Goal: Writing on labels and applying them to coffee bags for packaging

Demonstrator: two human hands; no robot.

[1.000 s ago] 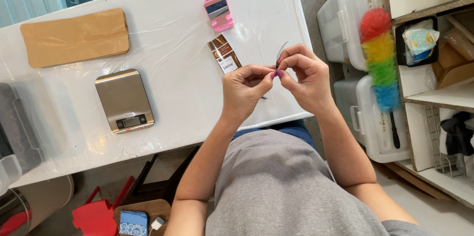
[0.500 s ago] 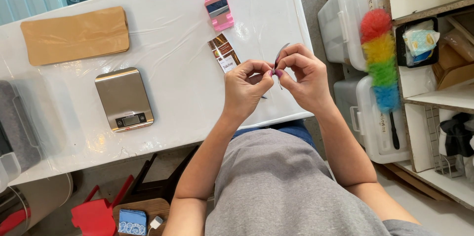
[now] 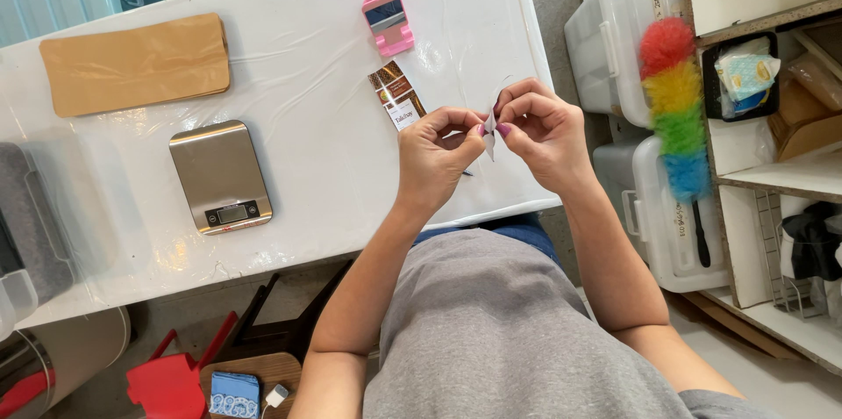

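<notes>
1. I see a white table under clear plastic; storage bins and shelves stand past its right edge.
2. My left hand and right hand meet over the table's near right corner, fingertips pinched shut on a small white packet held between them.
3. A brown sachet lies just beside the hands, a pink clip nearer the far edge, a steel scale and tan envelopes leftward. A rainbow duster hangs at the bins.
</notes>
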